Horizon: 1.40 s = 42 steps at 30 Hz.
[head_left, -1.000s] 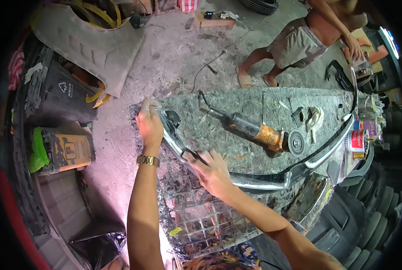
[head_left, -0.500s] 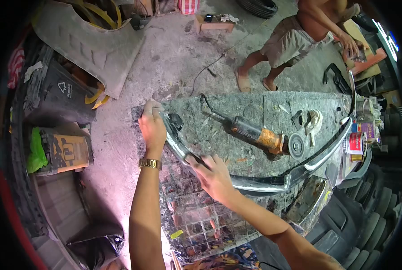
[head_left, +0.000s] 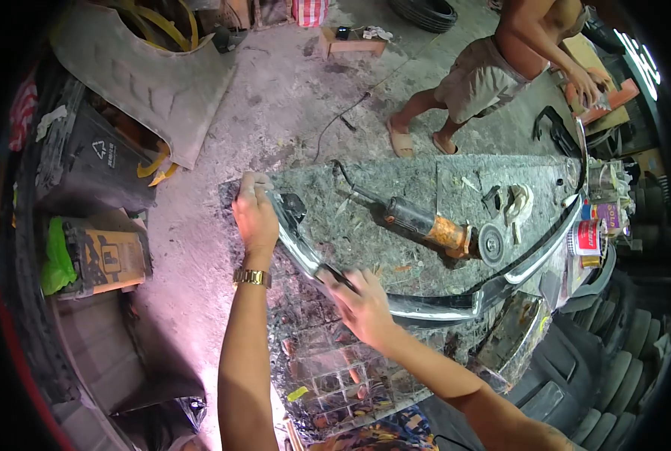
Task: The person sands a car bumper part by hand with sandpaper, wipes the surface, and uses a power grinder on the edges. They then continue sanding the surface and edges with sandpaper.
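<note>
A long curved black strip [head_left: 433,309] with whitish patches lies across the grey-green worktable [head_left: 343,233]. My left hand [head_left: 255,214] is closed over the strip's left end, with a gold watch on the wrist. Farther along the strip, my right hand [head_left: 359,301] presses a small dark block [head_left: 338,278] against its surface; the block is partly hidden by the fingers. Beyond the strip lies an orange and black angle grinder [head_left: 429,228], its disc toward the right.
Another person [head_left: 493,68] stands beyond the table, hands near an orange piece [head_left: 612,101]. A white rag [head_left: 519,204] lies right of the grinder. Cans [head_left: 587,237] stand at the right edge. Left are a dark bin [head_left: 99,161] and a yellow-black box [head_left: 114,258].
My right hand has shifted slightly right along the strip with the block. My left hand stays at the strip's end. The other person's hands have moved closer together.
</note>
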Tool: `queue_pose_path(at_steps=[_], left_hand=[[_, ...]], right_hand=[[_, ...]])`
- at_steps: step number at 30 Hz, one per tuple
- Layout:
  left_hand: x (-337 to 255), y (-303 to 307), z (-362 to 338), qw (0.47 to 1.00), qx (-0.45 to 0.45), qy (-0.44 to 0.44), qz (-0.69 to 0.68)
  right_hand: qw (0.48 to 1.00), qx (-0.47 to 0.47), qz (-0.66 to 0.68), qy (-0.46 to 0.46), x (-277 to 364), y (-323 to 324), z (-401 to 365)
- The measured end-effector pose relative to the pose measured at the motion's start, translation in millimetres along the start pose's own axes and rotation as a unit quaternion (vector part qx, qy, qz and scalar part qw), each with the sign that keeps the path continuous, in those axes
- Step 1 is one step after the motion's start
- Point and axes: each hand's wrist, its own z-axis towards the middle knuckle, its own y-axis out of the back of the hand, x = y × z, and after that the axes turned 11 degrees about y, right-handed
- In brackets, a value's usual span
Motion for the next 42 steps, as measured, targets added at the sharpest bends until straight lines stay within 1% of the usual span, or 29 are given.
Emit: queue_pose_path(at_steps=[2,3,5,6,8,12,14,16,18,20,23,24,26,28,30,31,33,36,39,40,42], left_hand=[[3,-1,-2,0.999,-0.008,-0.015,0.027],[7,0,-8,1.0,0.0,-0.009,0.03],[5,0,0,1.0,0.008,-0.019,0.017],[1,0,1,1.0,0.002,-0.024,0.015],[-4,2,-2,1.0,0.012,0.01,0.007],[1,0,-1,1.0,0.007,0.009,0.011],[0,1,0,1.0,0.007,0.014,0.019],[0,2,-1,0.999,0.01,0.021,0.027],[0,2,-2,1.0,-0.001,-0.002,0.021],[1,1,-2,1.0,-0.002,-0.011,0.014],[0,-1,-1,1.0,-0.013,-0.023,0.015],[0,-1,-2,0.999,-0.023,-0.023,0.022],[-4,3,-4,0.999,-0.013,-0.022,0.025],[-2,0,-6,1.0,-0.012,-0.022,0.02],[-4,1,-3,0.999,-0.018,-0.007,0.051],[-5,2,1,0.999,-0.02,-0.007,0.049],[1,1,-3,0.999,-0.013,-0.037,0.002],[1,-1,-1,0.999,-0.016,-0.029,0.018],[2,-1,-2,0.999,-0.021,-0.045,-0.004],[4,-1,-9,0.999,-0.015,-0.037,-0.005],[-1,1,-2,1.0,-0.002,-0.011,-0.008]], right_hand=[[0.999,0.031,-0.01,-0.018,1,6,-5],[0.999,0.035,-0.007,-0.028,-1,5,-6],[0.999,0.03,0.005,0.033,-19,8,19],[0.999,0.027,0.003,0.04,-24,10,20],[0.997,0.06,0.027,0.046,-30,14,15],[0.998,0.041,0.018,0.051,-23,18,25],[0.999,0.031,0.023,0.029,-21,14,27],[0.999,0.044,0.011,0.029,-26,10,26],[0.998,0.058,-0.003,0.027,-27,9,30],[0.996,0.051,-0.036,0.068,-24,10,34],[0.996,0.06,-0.035,0.061,-18,11,1],[0.996,0.061,-0.035,0.063,-19,8,10],[0.997,0.039,-0.029,0.058,-16,1,24],[0.997,0.045,-0.028,0.064,-18,4,17],[0.997,0.051,-0.006,0.063,-15,12,3],[0.997,0.046,-0.011,0.064,-15,7,6],[0.998,0.045,-0.013,0.052,-11,0,11],[0.998,0.044,-0.014,0.05,-11,5,8],[0.995,0.074,-0.03,0.063,-13,5,7],[0.996,0.071,-0.021,0.057,-11,4,11],[0.996,0.061,-0.018,0.061,-13,4,13]])
